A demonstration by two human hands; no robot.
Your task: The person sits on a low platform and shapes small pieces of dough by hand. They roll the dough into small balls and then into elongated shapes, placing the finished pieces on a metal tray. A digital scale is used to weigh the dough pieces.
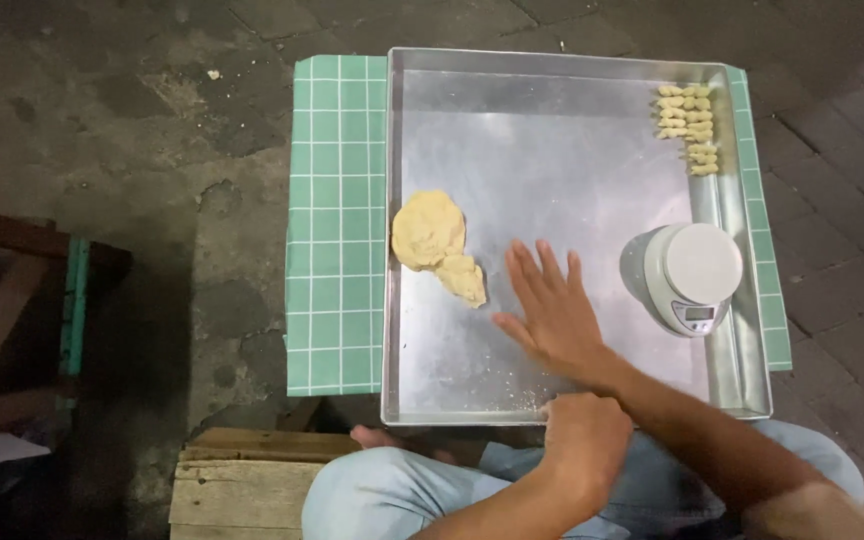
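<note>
My right hand (550,312) lies flat on the floor of a large metal tray (552,70), fingers spread and pointing away from me; nothing shows under it. It is just right of a pale yellow dough lump (435,243), which has a smaller piece joined at its near side. My left hand (585,440) is closed in a fist at the tray's near rim, below my right wrist. I cannot tell whether it grips the rim. Several small shaped dough pieces (687,125) sit in rows in the tray's far right corner.
A white kitchen scale (694,275) stands inside the tray at the right. The tray rests on a green checked cloth (337,220) over dark rough ground. A wooden plank (242,480) lies by my knees and wooden furniture (12,300) stands at the left.
</note>
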